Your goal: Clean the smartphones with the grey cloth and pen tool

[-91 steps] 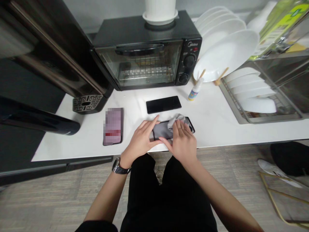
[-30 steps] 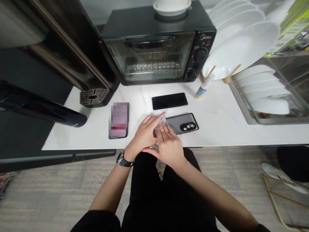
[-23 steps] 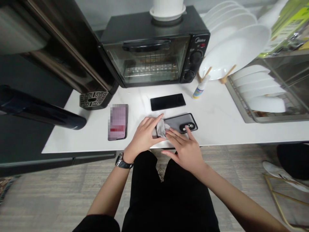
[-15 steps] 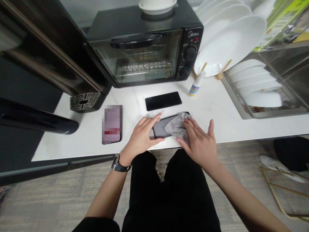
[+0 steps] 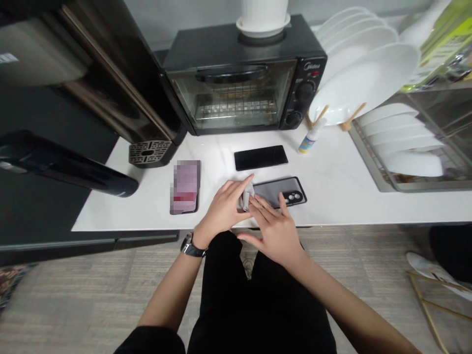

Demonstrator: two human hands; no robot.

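Note:
A grey phone case (image 5: 268,189) with a black rim and camera cutouts lies on the white counter. My left hand (image 5: 223,209) braces its left end between thumb and fingers. Under the fingers of my right hand (image 5: 278,233) a grey cloth (image 5: 246,197) is pressed on the case's left part, close to my left hand. That end of the case is mostly hidden by the cloth and both hands. A black phone (image 5: 261,158) lies screen up just beyond the case.
Another phone (image 5: 186,184) with a blurred screen lies left. A small spray bottle (image 5: 309,138) stands right of the black phone, before a toaster oven (image 5: 236,93) and racked white plates (image 5: 372,81). At left is a dark cylindrical object (image 5: 92,169); at right, a dish tray (image 5: 376,182).
My right hand has slid the cloth leftward along the case to my left hand, uncovering the camera cutouts. The whole view has shifted slightly.

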